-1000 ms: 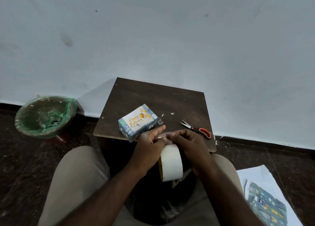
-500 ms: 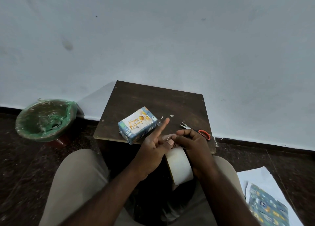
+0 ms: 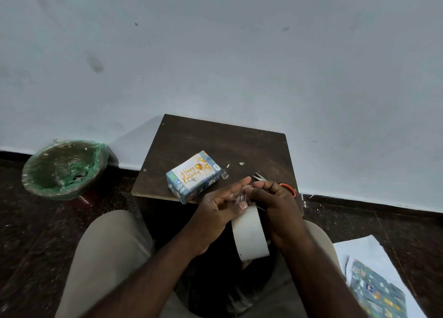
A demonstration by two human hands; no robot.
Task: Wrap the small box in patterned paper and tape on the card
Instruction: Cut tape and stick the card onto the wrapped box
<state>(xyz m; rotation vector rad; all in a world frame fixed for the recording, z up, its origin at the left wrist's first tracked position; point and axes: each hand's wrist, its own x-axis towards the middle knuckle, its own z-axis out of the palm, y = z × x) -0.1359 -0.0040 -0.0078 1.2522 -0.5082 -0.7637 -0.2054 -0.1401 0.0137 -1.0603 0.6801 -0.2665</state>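
First, at the far left, one bin (image 3: pixel 64 171) with a green liner stands on the dark floor, holding shreds too small to make out. Next comes one dark table (image 3: pixel 239 140) against the wall. On its near left part lies the one box (image 3: pixel 191 177), already wrapped in blue patterned paper, with one "Happy Birthday" card (image 3: pixel 191 172) on its top face. Whether tape holds the card cannot be made out. Just right of the box lie three small clear scraps (image 3: pixel 224 173).

Both of the person's hands meet over the table's near edge. The left hand (image 3: pixel 215 207) has its forefinger straight, its other fingers loose, and its thumb resting on the top rim of the one roll of tape (image 3: pixel 250 236). A glint of clear strip (image 3: pixel 241 197) shows between the hands, but its edges are hard to follow. The right hand (image 3: pixel 275 205) is curled round the roll's far side. Its fingertips are bunched at the strip and its lower fingers are hidden behind the roll.

One pair of scissors (image 3: pixel 260 177) shows only its blade tips and a sliver of red handle past the right knuckles. At the far right, one sheet of patterned paper (image 3: pixel 378 291) lies on a white sheet (image 3: pixel 364 248), both cut off by the frame.

Half a second ago the left forefinger pointed up, clear of the roll; now the hand has closed in. The box has not moved.
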